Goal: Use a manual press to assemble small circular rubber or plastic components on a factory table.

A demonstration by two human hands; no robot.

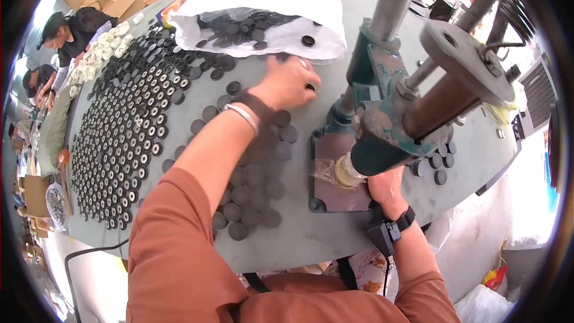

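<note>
**Feeding dark discs to a hand press — reach and seat**

Left hand [286,84]: stretched across the table toward its far edge, fingers curled together over loose dark discs [251,188] just short of the white plastic bag [263,0]. A disc edge shows at the fingertips; whether one is actually pinched I cannot tell. Silver bracelet [242,116] and a dark band on the wrist.

Right hand [385,186]: near the table's near edge, tucked under the green press head [382,143]. Fingers hidden by the casting, so its closure cannot be told. It lies beside the pale round piece [345,170] on the brown base plate [341,173]. Black wrist device [388,227].

Surroundings: the bag lies open with discs spilling out; a scatter of plain discs runs from it toward the near edge. Toward the left edge, ranks of discs with pale centres [122,143]. A few discs [439,164] sit right of the press.

Judgement: take one disc only, by its rim; seat it flat and centred; keep the right fingers clear of the ram before any stroke.
</note>
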